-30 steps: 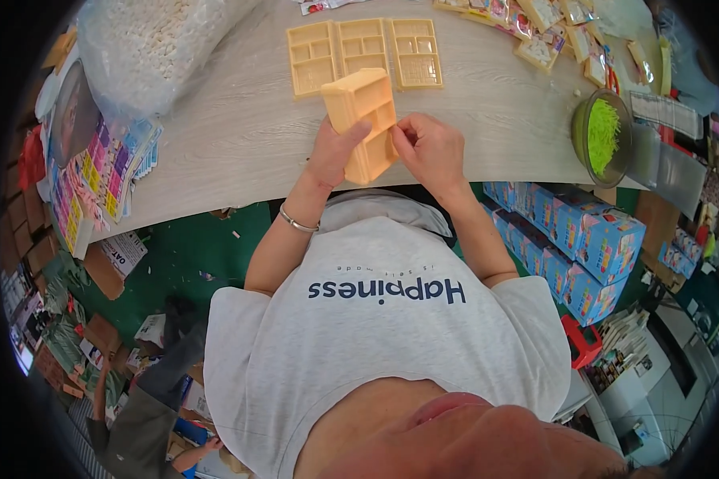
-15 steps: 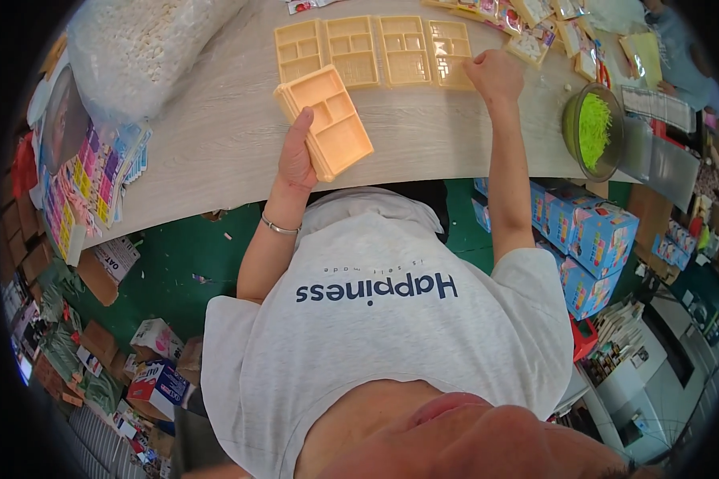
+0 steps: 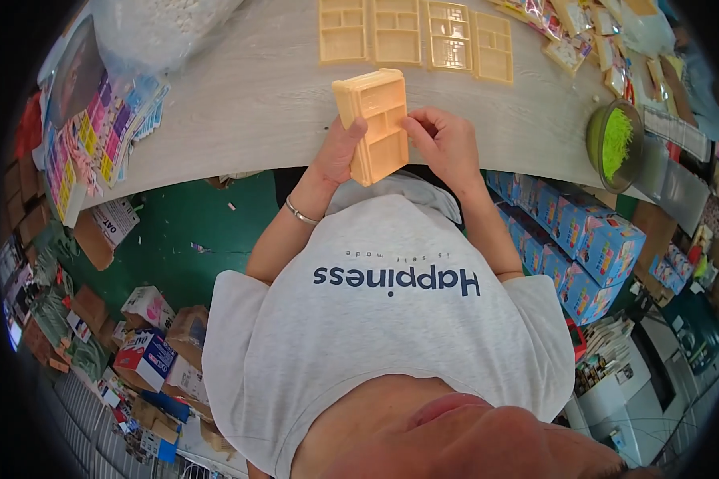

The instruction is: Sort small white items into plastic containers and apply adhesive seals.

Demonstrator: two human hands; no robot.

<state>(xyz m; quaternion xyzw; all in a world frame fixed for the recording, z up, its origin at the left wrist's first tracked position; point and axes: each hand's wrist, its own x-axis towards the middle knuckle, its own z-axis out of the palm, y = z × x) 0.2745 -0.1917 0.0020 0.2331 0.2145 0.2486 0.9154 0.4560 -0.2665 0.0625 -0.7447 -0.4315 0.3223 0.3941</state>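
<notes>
My left hand grips a stack of pale orange plastic compartment trays above the table's near edge, thumb over the side. Beside the stack, my right hand has its thumb and forefinger pinched at the stack's right edge; whether a single tray is caught between them is too small to tell. Farther off, a row of similar trays lies flat on the table: one at the left, two in the middle, and one at the right end. Their compartments face up.
A bowl of bright green shreds stands at the table's right edge, below a pile of small packets. At the left are a large clear bag of white pieces and fanned colourful printed cards. Blue boxes are stacked under the table.
My right hand has come back from the rightmost tray of the row to the edge of the stack. The held stack is turned more upright. The view has shifted slightly.
</notes>
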